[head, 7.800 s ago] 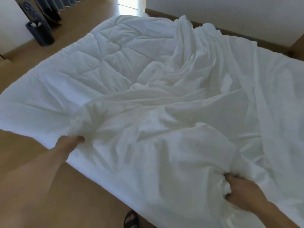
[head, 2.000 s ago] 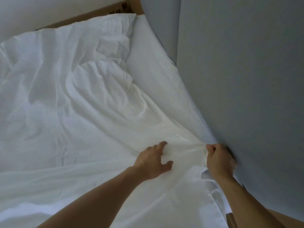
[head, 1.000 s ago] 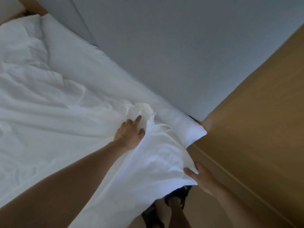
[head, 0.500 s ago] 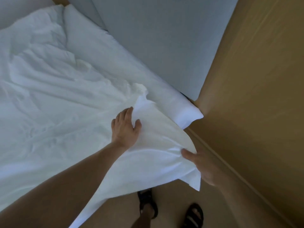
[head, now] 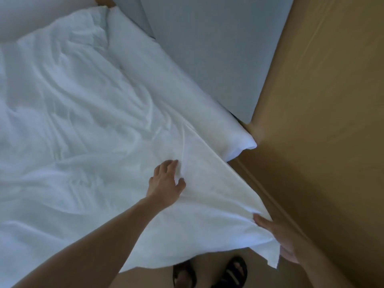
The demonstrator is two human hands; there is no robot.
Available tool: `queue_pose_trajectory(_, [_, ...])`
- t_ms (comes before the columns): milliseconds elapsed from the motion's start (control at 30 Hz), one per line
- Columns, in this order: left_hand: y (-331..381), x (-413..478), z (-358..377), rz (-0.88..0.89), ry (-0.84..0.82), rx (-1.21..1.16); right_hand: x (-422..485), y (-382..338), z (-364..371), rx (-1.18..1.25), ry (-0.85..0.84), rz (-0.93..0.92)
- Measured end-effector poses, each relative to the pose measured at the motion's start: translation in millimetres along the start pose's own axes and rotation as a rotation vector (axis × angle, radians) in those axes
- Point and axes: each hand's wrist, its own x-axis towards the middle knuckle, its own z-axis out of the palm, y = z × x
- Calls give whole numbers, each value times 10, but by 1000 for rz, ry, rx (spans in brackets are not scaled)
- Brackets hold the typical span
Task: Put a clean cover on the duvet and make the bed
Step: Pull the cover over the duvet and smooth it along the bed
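Note:
The white duvet in its cover [head: 72,132] lies rumpled across the bed. Its near corner [head: 239,221] hangs off the bed edge above the floor. My left hand [head: 166,181] rests on top of the cover a little in from that corner, fingers spread and lightly bent against the fabric. My right hand [head: 280,240] grips the corner's tip, thumb on top and fingers hidden beneath the cloth. The fabric between the two hands is stretched fairly flat.
A long white padded edge [head: 187,96], pillow or mattress, runs along a grey headboard [head: 207,48]. Brown wood panelling and floor [head: 322,142] fill the right side. My feet in black sandals [head: 228,273] stand just below the hanging corner.
My right hand has drawn the corner outward and down to the right, flattening the bunched fold. My left hand stays on the cover, now pressing it lower and flatter.

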Motion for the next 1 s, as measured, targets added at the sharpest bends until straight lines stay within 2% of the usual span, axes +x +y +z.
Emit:
queue_pose_trajectory(100, [-38, -58, 176, -59, 92, -72, 60, 80, 67, -77, 35, -20])
queue_pose_trajectory(233, [-155, 94, 267, -393, 255, -226, 159, 161, 90, -176, 56, -129])
queue_pose_trajectory(300, [-232, 189, 303, -492, 273, -269, 199, 226, 91, -277, 118, -198])
queue_pose_trajectory(433, [-301, 223, 410, -466, 224, -277, 309, 204, 85, -467, 131, -213])
queue_pose_trajectory(533, [-336, 184, 432, -435, 231, -262, 385, -32, 272, -335, 74, -190])
queue_pose_trajectory(633, [-366, 154, 428, -418, 222, -283, 590, -109, 397, -333, 20, -181])
queue_pose_trajectory(733, [-395, 60, 413, -366, 209, -290, 614, -81, 590, -330, -80, -111])
queue_pose_trajectory(833, [-501, -39, 419, -355, 137, -316, 443, -21, 868, -253, -267, 20])
queue_pose_trajectory(867, [-512, -78, 373, -376, 98, -416, 390, -8, 977, -285, -286, 22])
queue_pose_trajectory(967, [-375, -258, 59, -487, -22, -1032, 199, 1, 1337, -537, -232, -64])
queue_pose_trajectory(1000, [-334, -289, -83, -486, -84, -1163, 125, -20, 1447, -600, -221, -115])
